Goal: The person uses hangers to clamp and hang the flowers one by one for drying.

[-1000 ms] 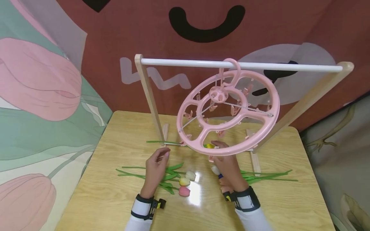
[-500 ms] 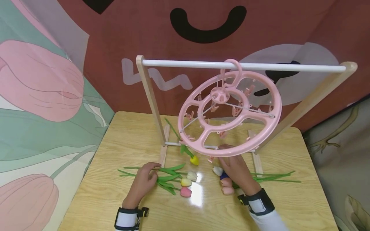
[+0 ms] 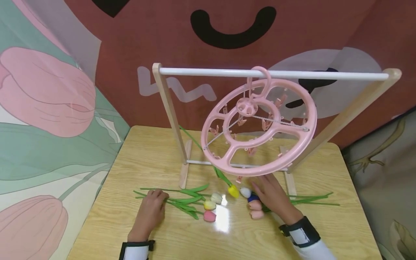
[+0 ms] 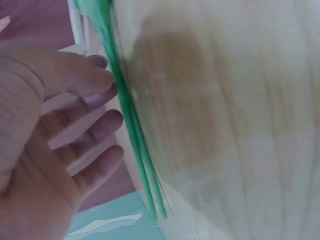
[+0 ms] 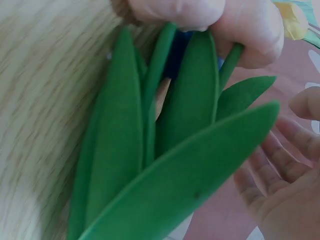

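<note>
Head view, left hand (image 3: pixel 150 206): lower left of frame, at the stem end of the left bunch (image 3: pixel 186 200), relaxed, with fingers loosely bent.
Head view, left bunch: flat on the table (image 3: pixel 139 162), below centre; off-white head (image 3: pixel 216 198), pale yellow head (image 3: pixel 209 205) and pink head (image 3: pixel 209 216) from top to bottom, pointing right.
Head view, right hand (image 3: pixel 274 195): right of lower centre, unclenched, laid across the right bunch (image 3: pixel 255 205).
Head view, right bunch: pointing left, with white head (image 3: pixel 245 192), blue head (image 3: pixel 252 197), two peach heads (image 3: pixel 257 215).
Head view, yellow tulip (image 3: pixel 233 191): below centre, just beside the white head; slanting up-left past the lower bar (image 3: pixel 199 162), partly hidden by the hanger.
Head view, hanger (image 3: pixel 275 126): pink, round, hooked on the white rod (image 3: pixel 208 72) of the wooden stand (image 3: pixel 170 112), right of centre.
Left wrist view, left hand: at left, thumb and fingertips right up at the green stems (image 4: pixel 129 112); cannot tell on firm contact.
Right wrist view, right hand: lower right, fingers extended, beside the leaves (image 5: pixel 195 165).
Right wrist view, peach heads: along the top, with yellow tulip at upper right.
</note>
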Available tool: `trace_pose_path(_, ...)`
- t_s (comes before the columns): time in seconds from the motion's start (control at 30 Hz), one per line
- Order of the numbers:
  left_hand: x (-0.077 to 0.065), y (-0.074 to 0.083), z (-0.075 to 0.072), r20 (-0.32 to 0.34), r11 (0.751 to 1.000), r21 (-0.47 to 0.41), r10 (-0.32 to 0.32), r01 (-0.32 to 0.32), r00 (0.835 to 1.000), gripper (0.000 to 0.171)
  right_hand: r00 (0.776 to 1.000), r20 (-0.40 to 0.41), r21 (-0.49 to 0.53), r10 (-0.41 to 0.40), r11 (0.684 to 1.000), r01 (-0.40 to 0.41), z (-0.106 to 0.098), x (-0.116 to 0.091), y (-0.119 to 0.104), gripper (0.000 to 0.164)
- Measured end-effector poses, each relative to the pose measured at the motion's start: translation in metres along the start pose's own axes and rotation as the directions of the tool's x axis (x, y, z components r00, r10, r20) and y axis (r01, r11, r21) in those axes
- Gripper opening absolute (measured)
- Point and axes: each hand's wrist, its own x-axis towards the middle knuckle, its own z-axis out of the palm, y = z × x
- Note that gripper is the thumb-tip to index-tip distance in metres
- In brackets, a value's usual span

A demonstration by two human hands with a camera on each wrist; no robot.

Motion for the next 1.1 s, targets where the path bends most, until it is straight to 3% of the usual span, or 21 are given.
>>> trace_pose_path(0.17, 0.002, -0.005, 0.002, -0.003, 0.999, 0.041, 0.018, -0.018, 1.0, 0.02, 1.0, -0.012, -0.016, -0.021, 1.0, 0.02, 0.0, -0.006, 0.005, 0.055)
trace_pose_path(0.43, 0.003, -0.009, 0.004, -0.017, 0.986, 0.12, 0.119, -0.116, 0.993, 0.017, 1.0, -0.006, -0.003, -0.012, 1.0, 0.012, 0.002, -0.013, 0.008, 0.05)
trace_pose_path(0.63, 0.002, -0.006, 0.002, -0.039, 0.981, 0.106, 0.17, -0.165, 0.985, 0.019, 1.0, -0.007, -0.004, -0.001, 1.0, 0.001, 0.0, -0.015, 0.004, 0.046)
trace_pose_path(0.87, 0.007, 0.015, -0.011, -0.095, 0.967, 0.084, 0.247, -0.24, 0.964, 0.022, 0.999, 0.048, 0.02, 0.006, 1.0, -0.007, -0.009, -0.012, -0.008, 0.051)
trace_pose_path(1.1, 0.026, 0.048, -0.022, -0.108, 0.959, 0.129, 0.267, -0.253, 0.957, 0.025, 0.996, 0.08, 0.045, -0.041, 0.998, 0.037, -0.021, -0.005, -0.026, 0.059)
